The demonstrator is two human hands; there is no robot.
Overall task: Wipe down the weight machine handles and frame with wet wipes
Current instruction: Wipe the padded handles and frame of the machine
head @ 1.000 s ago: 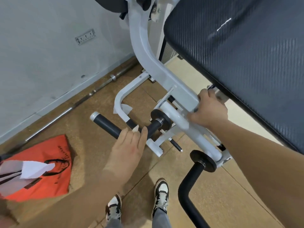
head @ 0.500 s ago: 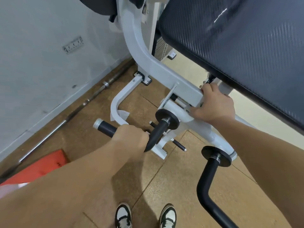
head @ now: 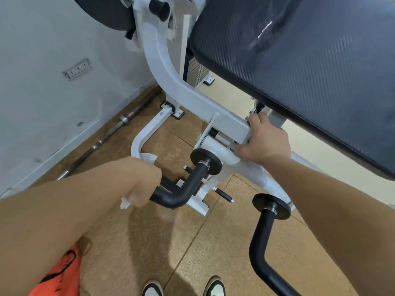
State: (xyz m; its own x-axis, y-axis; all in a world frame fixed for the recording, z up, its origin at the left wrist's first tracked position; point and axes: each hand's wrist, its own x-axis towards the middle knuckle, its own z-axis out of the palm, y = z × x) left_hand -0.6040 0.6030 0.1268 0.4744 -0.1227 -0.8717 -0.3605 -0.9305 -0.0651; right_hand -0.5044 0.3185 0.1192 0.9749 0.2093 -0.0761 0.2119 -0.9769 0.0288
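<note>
Wet wipe (head: 125, 204): a white corner shows below the left grip (head: 142, 184), which is closed round the bent black handle (head: 186, 189), just before its bend. The handle joins the white frame (head: 171, 86) at a black disc. Right grip (head: 265, 144) clasps the frame's crossbar under the padded seat (head: 310, 71). A second handle (head: 259, 242) hangs free below it. Barbell (head: 111, 133) lies on the floor along the wall; orange bag (head: 64, 272) sits at lower left.

A grey wall (head: 53, 28) with a socket strip (head: 78, 69) meets brown speckled floor (head: 149, 242), a barbell (head: 111, 129) lying alongside.
</note>
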